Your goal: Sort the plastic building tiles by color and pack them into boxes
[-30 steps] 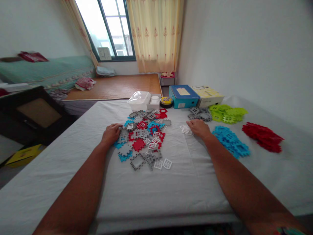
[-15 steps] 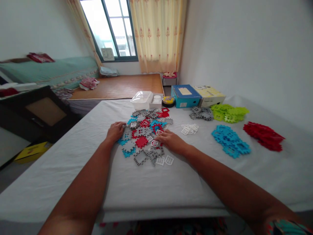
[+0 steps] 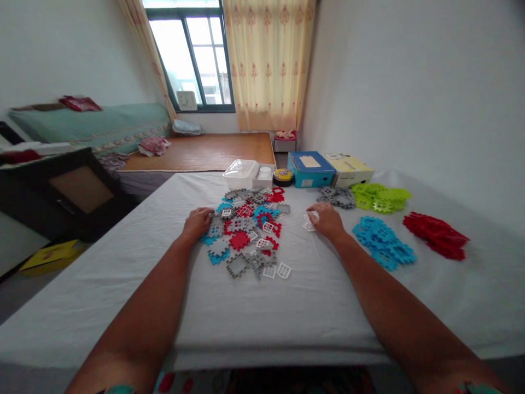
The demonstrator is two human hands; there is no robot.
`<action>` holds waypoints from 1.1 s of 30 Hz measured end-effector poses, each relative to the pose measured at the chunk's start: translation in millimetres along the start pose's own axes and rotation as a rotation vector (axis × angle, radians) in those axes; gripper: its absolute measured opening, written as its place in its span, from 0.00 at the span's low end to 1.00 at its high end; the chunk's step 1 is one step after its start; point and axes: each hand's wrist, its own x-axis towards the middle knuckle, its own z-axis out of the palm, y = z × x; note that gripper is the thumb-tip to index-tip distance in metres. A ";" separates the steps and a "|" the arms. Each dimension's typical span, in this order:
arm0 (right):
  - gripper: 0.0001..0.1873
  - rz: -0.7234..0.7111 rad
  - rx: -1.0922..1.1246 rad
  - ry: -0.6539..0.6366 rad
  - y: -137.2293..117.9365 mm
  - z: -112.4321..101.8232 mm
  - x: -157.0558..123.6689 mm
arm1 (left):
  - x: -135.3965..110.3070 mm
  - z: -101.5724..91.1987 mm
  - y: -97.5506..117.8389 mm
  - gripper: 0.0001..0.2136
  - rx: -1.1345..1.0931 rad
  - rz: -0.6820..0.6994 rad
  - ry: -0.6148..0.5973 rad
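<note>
"What's the left hand [image 3: 198,223] touching?"

"The left edge of the mixed heap [image 3: 239,239], all grey, red, blue and white plastic pieces lying flat on the white cloth [image 3: 307,312]. Its fingers are bent; whether they pinch a piece, I can't tell."

"And the right hand [image 3: 328,220]?"

"It's over a few white window pieces [image 3: 310,225], to the right of the heap and apart from it. Thumb and forefinger stand close together (the hand hides part of what's beneath), so I can't tell if one is gripped."

"What's around it?"

"A grey pile [image 3: 335,198] just beyond, a lime-green pile [image 3: 381,198] beside that, then a blue pile [image 3: 383,243] and a red pile [image 3: 437,235] farther right."

"Anything near the heap's front?"

"Two loose white frames [image 3: 284,270], side by side at its near right corner."
</note>
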 end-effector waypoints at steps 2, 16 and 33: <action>0.11 -0.085 0.072 0.036 -5.7 3.6 -2.0 | -0.4 0.2 0.1 0.18 -0.007 -0.003 0.006; 0.15 -0.747 0.147 -0.359 -99.9 19.8 -37.6 | -2.4 -2.3 2.7 0.19 -0.006 0.002 -0.008; 0.17 -0.187 0.013 -0.042 -42.6 2.4 -7.0 | -4.2 -2.3 4.1 0.19 -0.002 -0.016 -0.007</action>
